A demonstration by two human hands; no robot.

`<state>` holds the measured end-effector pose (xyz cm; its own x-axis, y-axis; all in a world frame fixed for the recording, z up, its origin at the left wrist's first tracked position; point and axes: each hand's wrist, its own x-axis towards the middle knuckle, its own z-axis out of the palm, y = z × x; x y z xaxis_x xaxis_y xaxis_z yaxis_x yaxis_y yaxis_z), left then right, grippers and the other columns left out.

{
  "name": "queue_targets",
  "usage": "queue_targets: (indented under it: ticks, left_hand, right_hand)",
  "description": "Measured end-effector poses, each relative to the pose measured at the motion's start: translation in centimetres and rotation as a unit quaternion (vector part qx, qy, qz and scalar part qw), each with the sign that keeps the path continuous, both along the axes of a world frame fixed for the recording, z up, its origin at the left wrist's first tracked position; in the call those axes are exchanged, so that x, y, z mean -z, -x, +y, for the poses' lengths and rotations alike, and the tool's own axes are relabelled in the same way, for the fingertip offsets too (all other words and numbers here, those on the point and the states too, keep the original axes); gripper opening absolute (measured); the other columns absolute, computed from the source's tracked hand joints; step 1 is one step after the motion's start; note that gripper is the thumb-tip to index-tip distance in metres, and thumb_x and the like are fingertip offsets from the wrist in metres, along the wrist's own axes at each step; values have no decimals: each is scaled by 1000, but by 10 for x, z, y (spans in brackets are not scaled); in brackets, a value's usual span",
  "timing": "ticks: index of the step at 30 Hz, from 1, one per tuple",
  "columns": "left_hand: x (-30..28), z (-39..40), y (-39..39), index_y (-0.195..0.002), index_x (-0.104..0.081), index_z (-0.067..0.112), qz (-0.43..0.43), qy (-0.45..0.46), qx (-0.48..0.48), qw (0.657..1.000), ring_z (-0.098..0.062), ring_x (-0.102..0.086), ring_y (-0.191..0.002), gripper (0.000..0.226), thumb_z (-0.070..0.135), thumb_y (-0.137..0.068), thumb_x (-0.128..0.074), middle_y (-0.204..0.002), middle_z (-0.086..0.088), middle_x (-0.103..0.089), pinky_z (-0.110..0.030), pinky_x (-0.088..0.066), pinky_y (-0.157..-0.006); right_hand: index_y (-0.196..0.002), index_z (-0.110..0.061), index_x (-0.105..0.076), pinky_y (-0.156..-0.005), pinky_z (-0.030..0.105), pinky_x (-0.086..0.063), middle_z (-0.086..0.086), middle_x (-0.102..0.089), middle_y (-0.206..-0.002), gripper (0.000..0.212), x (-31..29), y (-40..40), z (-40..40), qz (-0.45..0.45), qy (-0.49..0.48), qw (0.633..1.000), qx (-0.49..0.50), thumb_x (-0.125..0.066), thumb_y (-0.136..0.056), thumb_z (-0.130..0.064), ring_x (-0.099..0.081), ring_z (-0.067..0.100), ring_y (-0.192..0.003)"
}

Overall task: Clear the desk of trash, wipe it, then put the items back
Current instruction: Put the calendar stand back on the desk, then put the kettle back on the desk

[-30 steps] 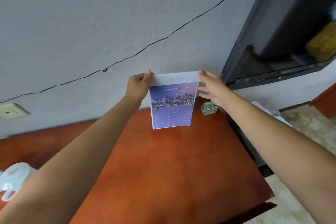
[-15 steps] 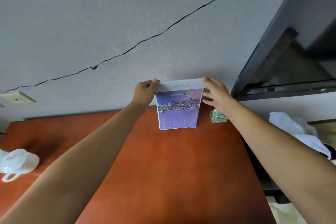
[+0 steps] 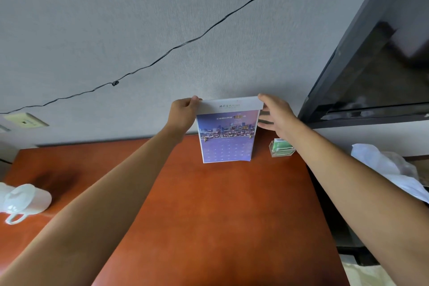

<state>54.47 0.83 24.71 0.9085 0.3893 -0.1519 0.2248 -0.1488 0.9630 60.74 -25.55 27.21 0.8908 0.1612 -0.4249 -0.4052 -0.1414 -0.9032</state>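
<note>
Both hands hold a purple calendar (image 3: 228,131) upright at the far edge of the table (image 3: 220,216), near its far right corner. The left hand (image 3: 183,112) grips the top left corner of the calendar, and the right hand (image 3: 275,112) touches the top right corner with spread fingers. A small clear holder (image 3: 282,150) stands just beside the calendar. A white cup (image 3: 25,199) lies at the left edge.

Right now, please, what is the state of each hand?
Left hand: closed on the top left corner of the calendar.
Right hand: open, fingers spread at the calendar's top right edge; grip cannot be told.
</note>
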Motion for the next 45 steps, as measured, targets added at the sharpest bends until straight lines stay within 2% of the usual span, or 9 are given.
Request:
queue_targets:
  ticks: [7, 10, 12, 16, 19, 21, 26, 34, 45]
  left_hand:
    - [0, -1, 4, -109, -76, 15, 8, 12, 10, 1000, -30, -67, -117, 51, 56, -90, -53, -116, -10, -74, -52, -50, -109]
    - [-4, -3, 8, -95, -76, 21, 13, -12, 15, 1000, -24, -66, -100, 36, 49, -99, -53, -99, -3, -71, -48, -53, -103]
    - [-11, -5, 13, -94, -73, 9, 8, -37, 24, 999, -22, -54, -82, 43, 43, -106, -49, -84, -3, -59, -39, -49, -83]
    - [-20, -6, 29, -98, -63, -2, 9, -123, 37, 992, -25, -51, -80, 49, 41, -109, -44, -83, -9, -57, -34, -38, -76]
    - [-27, -4, 47, -127, -61, 6, 32, -193, 41, 980, -33, -62, -112, 45, 43, -109, -43, -123, -16, -68, -34, -43, -88]
    - [-33, -2, 63, -149, -49, 13, 47, -265, 40, 962, -28, -54, -135, 53, 45, -107, -44, -149, -7, -57, -38, -42, -106]
    - [-44, 12, 119, -157, -38, 12, 18, -452, 51, 891, -27, -38, -148, 67, 52, -102, -36, -158, -8, -46, -44, -28, -120]
    - [-47, 76, 249, -161, -24, 26, 90, -559, -27, 824, -25, -16, -158, 75, 65, -97, -28, -168, -2, -28, -53, -11, -127]
    - [-58, 220, 494, -161, -25, 27, 212, -531, -233, 787, -27, -16, -158, 76, 66, -96, -30, -168, -2, -28, -57, -10, -126]
  right_hand:
    - [-111, -27, -67, -99, 48, -53, 3, -72, -112, 23, -3, 3, -3, 2, 9, 1000, -28, -55, -102, -44, -68, 22, -107]
    - [-122, -24, -64, -102, 50, -49, 1, -70, -117, 33, -3, 6, -4, -4, 26, 999, -35, -53, -102, -47, -65, 22, -110]
    - [-126, -24, -62, -105, 51, -47, 1, -67, -122, 36, -5, 8, -4, -22, 52, 998, -37, -52, -102, -50, -63, 23, -112]
    - [-124, -26, -60, -101, 41, -44, -7, -62, -119, 31, -7, 13, -1, -110, 103, 988, -34, -51, -103, -48, -56, 24, -123]
    - [-149, -24, -47, -106, 40, -40, 4, -47, -150, 56, -12, 20, 2, -199, 226, 952, -46, -50, -101, -52, -46, 24, -137]
    - [-153, -23, -40, -110, 44, -38, 6, -39, -155, 59, -16, 29, 7, -277, 325, 903, -54, -51, -101, -49, -40, 26, -140]
    - [-138, -9, -58, -107, 56, -40, 16, -50, -145, 52, -19, 71, 45, -492, 397, 769, -98, -61, -90, -30, -44, 37, -136]
    - [-150, -26, -46, -122, 65, -9, 6, -31, -164, 64, -14, 185, 170, -538, 378, 705, -265, -58, -91, -49, -14, 37, -154]
    - [-150, -27, -47, -118, 68, -17, 4, -41, -159, 69, -25, 377, 375, -584, 262, 664, -387, -51, -88, -58, -25, 36, -151]
